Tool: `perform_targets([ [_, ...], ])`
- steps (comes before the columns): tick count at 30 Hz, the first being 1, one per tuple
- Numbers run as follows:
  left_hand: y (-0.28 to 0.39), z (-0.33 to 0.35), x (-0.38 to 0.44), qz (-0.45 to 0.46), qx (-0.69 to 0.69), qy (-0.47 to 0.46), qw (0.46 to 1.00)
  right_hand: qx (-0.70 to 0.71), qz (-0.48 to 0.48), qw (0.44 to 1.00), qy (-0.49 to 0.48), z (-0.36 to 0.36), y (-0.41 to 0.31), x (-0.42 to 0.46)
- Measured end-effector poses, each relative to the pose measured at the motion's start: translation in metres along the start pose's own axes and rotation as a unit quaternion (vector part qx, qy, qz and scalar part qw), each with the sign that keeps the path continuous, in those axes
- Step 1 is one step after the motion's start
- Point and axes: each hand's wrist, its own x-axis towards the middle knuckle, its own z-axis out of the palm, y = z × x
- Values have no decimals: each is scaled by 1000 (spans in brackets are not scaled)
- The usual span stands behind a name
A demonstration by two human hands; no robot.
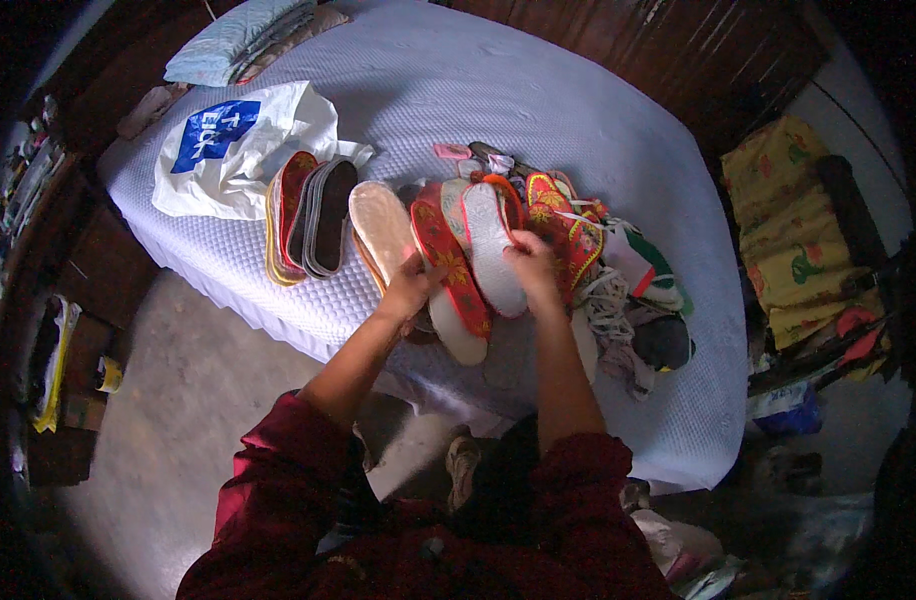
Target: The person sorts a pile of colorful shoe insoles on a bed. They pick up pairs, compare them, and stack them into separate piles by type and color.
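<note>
My left hand lies between a cream fleecy insole and a red insole with a yellow leaf pattern. Its thumb reaches onto the red one, but which insole the fingers grip is partly hidden. In my right hand is a pale grey insole with a red rim, pinched at its right edge. A plain cream insole shows under the red one. Right of my right hand, red and yellow patterned insoles lie in a heap. Dark insoles stand grouped beside red and yellow ones on the left.
A white quilted bed cover lies beneath everything. On it are a white plastic bag, a folded light-blue quilt, white laces and a green-and-white shoe. A yellow patterned cloth sits beyond the right edge. Concrete floor shows lower left.
</note>
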Motion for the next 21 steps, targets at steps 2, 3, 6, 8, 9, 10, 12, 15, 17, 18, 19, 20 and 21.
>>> perform_targets([
  [2, -1, -8, 1, 45, 22, 9, 999, 51, -59, 996, 33, -2, -20, -4],
  [3, -1, -11, 3, 68, 31, 10, 997, 79, -99, 989, 77, -4, -37, -7],
  [6, 1, -35, 18, 133, 209, 29, 969, 113, -168, 974, 102, -7, -68, -16],
  [8, 15, -44, 19, 135, 253, 46, 957, -148, -278, 932, 179, -10, -67, -22],
  [9, 22, -46, 16, 137, 276, 55, 950, -274, -324, 880, 212, -10, -67, -24],
  [10, 27, -45, 12, 183, 384, 123, 897, -254, -313, 896, 186, -8, -63, -23],
  [12, 18, -62, 15, 285, 462, 171, 822, -211, -290, 924, 132, -1, -40, -19],
  [15, 20, -71, 12, 305, 537, 165, 769, -174, -166, 969, 54, -3, -12, -13],
  [17, 25, -66, 7, 249, 540, 147, 790, -138, -127, 979, 79, -3, -1, -10],
  [18, 28, -62, 1, 207, 523, 146, 814, -156, -112, 979, 68, -5, -7, -13],
  [19, 30, -59, -2, 165, 505, 144, 835, -117, -65, 987, 87, -2, -6, -11],
  [20, 30, -58, -4, 157, 505, 150, 835, -78, -18, 991, 106, 2, -6, -9],
  [21, 31, -54, -5, 151, 504, 154, 836, -39, 29, 991, 127, 3, -5, -6],
])
